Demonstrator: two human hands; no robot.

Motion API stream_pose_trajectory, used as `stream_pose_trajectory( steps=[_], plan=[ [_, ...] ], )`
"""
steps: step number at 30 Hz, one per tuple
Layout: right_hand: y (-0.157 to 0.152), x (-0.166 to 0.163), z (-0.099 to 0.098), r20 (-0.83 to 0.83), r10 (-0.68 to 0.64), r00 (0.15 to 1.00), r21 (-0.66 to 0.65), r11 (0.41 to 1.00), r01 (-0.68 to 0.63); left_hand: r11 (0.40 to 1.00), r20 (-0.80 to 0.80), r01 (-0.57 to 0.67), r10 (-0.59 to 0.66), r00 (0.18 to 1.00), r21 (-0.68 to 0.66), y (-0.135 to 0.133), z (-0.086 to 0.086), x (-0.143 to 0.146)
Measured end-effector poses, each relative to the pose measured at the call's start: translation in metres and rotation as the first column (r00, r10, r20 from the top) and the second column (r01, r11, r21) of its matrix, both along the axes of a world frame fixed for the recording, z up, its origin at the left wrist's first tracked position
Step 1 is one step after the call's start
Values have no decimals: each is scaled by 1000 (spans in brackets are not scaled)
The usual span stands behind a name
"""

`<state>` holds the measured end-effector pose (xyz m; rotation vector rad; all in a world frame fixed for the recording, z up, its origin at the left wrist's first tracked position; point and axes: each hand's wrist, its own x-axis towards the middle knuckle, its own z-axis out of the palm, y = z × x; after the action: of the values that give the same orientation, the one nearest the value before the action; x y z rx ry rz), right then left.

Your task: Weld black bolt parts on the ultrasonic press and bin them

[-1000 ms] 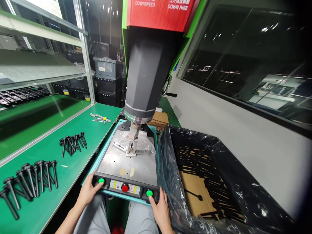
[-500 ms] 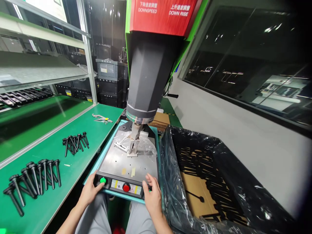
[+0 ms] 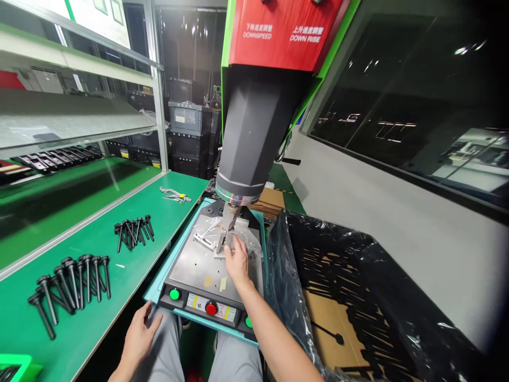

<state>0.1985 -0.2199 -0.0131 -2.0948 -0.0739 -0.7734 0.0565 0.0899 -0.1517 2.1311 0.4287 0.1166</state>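
Metal fixture (image 3: 219, 245) stands just beside the right hand (image 3: 237, 262).

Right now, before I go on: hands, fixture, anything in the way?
Left hand open, near left green button. Right hand at fixture, grip unclear. Horn above fixture; clear film around it.

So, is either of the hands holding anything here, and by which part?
The left hand holds nothing. The right hand is at the metal fixture; whether it grips anything there cannot be told.
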Motion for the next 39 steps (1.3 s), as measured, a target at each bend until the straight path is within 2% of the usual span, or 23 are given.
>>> stream_pose_trajectory(
  steps=[6,9,15,19,22,24,26,29,30,34,36,39],
  plan=[
    [-1,19,5,-47,-55,997,5,998,55,1000,-79,19,-19,997,3,6,-35,-25],
    [-4,30,16,-56,-31,998,-6,1000,31,999,-68,34,-31,997,41,6,-43,-28],
    [-8,52,39,-83,76,994,2,997,-76,997,-31,60,-58,998,51,5,-40,-30],
    [-10,60,50,-94,73,993,32,997,-70,996,-5,74,-74,997,51,5,-38,-29],
    [-10,52,57,-57,57,997,40,998,-54,996,10,68,-68,998,61,1,-30,-25],
    [-9,36,58,-38,40,998,56,998,-38,997,38,63,-65,997,54,-5,-18,-22],
    [-5,11,51,-57,24,998,96,995,-19,996,72,89,-90,993,11,-15,1,-21],
    [5,-36,33,-173,43,984,206,979,-6,978,109,185,-174,979,-100,-34,40,-22],
    [10,-52,27,-202,89,975,256,966,-35,966,122,223,-207,971,-132,-41,54,-22],
    [39,-106,20,-213,406,889,467,841,-272,901,241,397,-352,904,-175,-63,103,-19],
    [55,-121,26,-149,524,839,467,785,-407,882,313,452,-395,864,-132,-69,121,-16],
    [71,-131,36,-10,602,798,377,742,-555,876,403,478,-416,815,-62,-73,141,-9]
  ],
)
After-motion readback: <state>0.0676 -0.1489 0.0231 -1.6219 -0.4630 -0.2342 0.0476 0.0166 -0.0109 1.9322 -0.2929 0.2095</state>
